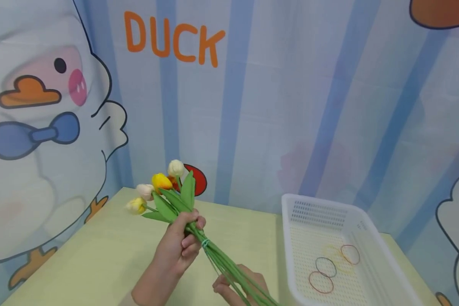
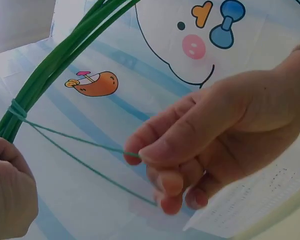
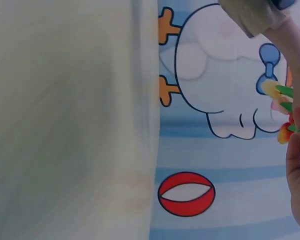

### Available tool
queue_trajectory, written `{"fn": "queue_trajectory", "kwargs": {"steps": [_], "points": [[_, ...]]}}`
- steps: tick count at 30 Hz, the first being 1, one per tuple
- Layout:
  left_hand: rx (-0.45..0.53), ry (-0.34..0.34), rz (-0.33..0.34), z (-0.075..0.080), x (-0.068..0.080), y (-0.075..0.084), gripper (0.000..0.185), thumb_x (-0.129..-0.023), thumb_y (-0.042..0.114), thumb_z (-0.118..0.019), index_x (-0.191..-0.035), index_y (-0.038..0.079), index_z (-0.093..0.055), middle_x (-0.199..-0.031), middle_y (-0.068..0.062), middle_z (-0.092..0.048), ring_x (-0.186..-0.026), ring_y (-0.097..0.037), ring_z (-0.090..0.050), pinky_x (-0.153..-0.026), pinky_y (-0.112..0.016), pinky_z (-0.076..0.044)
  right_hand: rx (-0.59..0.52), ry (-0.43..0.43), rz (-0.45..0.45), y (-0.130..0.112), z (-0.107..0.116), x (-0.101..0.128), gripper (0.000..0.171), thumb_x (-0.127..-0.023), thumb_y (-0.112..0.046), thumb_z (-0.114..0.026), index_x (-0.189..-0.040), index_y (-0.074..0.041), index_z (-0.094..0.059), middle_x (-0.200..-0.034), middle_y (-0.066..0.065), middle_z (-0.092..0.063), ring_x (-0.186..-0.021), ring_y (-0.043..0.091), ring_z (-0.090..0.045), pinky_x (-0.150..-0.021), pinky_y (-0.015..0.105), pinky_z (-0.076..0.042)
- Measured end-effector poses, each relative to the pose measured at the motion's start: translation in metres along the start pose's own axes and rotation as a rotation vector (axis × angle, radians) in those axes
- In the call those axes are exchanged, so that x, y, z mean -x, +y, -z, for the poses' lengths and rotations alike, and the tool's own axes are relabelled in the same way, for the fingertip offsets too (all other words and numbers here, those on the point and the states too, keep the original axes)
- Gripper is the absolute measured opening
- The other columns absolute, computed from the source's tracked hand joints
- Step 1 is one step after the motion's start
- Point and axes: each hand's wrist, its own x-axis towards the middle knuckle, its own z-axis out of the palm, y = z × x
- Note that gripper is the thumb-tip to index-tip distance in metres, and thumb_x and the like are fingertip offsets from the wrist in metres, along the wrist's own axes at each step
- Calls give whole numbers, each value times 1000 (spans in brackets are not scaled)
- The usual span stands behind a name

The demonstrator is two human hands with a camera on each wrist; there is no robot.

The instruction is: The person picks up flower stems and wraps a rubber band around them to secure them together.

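Soft, even, bright light fills all three views, with barely any shadows and no glare. The head view is slightly hazy and bends at its edges. Both wrist views are soft and washed out, blurring whatever sits closest to the lens.

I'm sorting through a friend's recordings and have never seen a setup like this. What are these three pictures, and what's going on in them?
No machine here: a person works with two bare hands and wears three cameras. The big picture comes from a head camera looking down; the other two come from cameras on the left and right wrists.

In the head view, the left hand grips a bunch of artificial tulips by the green stems. The right hand pinches a green rubber band, already wound round the stems, and stretches it away from them; the left wrist view shows this close up.

On the pale table stands a white plastic basket with more rubber bands lying in it. A duck-patterned cloth hangs behind. The right wrist view shows mostly table and cloth.
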Motion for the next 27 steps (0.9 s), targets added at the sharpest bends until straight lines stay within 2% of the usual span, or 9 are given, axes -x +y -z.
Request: {"fn": "queue_trajectory", "kwargs": {"steps": [2,6,8,10,13,16,20,24,27], "points": [[-34,-54,29,6,1,1,13,-97,7,-39,-86,11,-46,-66,5,-57,-37,4,-37,-35,-9,-28,143,4,102,-2,10,0,13,-87,-6,-68,-99,-12,-67,-82,1,-72,-72,6,-65,-64,25,-53],[-176,-145,76,17,0,3,9,-95,6,-39,-90,9,-45,-66,6,-58,-37,4,-39,-35,-10,-30,441,40,443,1,27,-5,9,-94,-14,-63,-99,-9,-67,-82,0,-70,-72,7,-63,-69,18,-45],[-256,-203,100,20,-2,3,8,-95,5,-41,-90,9,-45,-66,6,-58,-37,4,-39,-34,-11,-31,566,71,535,-3,34,-10,14,-98,-20,-57,-95,-12,-68,-79,-3,-67,-69,5,-60,-69,17,-39],[-331,-281,125,22,-3,2,10,-95,5,-42,-87,9,-48,-66,7,-58,-36,3,-37,-33,-13,-28,636,89,602,-9,40,-16,18,-99,-21,-54,-90,-12,-67,-75,-6,-63,-66,4,-55,-68,18,-35],[-463,-373,150,22,-4,2,15,-94,6,-46,-81,9,-53,-64,7,-57,-35,0,-30,-32,-21,-21,703,89,652,-22,48,-27,20,-100,-20,-52,-85,-14,-65,-70,-9,-54,-61,3,-47,-66,19,-32],[-632,-381,168,19,-4,4,15,-91,7,-51,-77,7,-56,-61,5,-56,-35,-3,-24,-34,-22,-18,742,64,686,-34,54,-37,22,-100,-19,-51,-83,-14,-64,-67,-9,-49,-58,3,-42,-65,18,-29],[-874,-365,139,13,-4,3,6,-85,5,-55,-82,0,-51,-61,-1,-54,-43,-7,-35,-45,-21,-32,785,19,683,-47,60,-43,24,-101,-20,-49,-84,-14,-63,-66,-9,-48,-57,3,-40,-64,17,-27],[-1055,-300,53,11,-3,3,8,-82,3,-54,-86,1,-48,-65,-2,-49,-54,-10,-44,-56,-25,-42,812,12,667,-52,63,-42,26,-102,-22,-47,-83,-15,-63,-66,-9,-49,-57,3,-39,-64,17,-25],[-1138,-201,-80,13,-3,0,10,-82,1,-56,-87,6,-48,-68,0,-45,-57,-9,-43,-58,-25,-41,810,16,621,-56,60,-39,26,-102,-24,-47,-83,-16,-63,-65,-11,-49,-55,1,-38,-63,16,-25]]}}
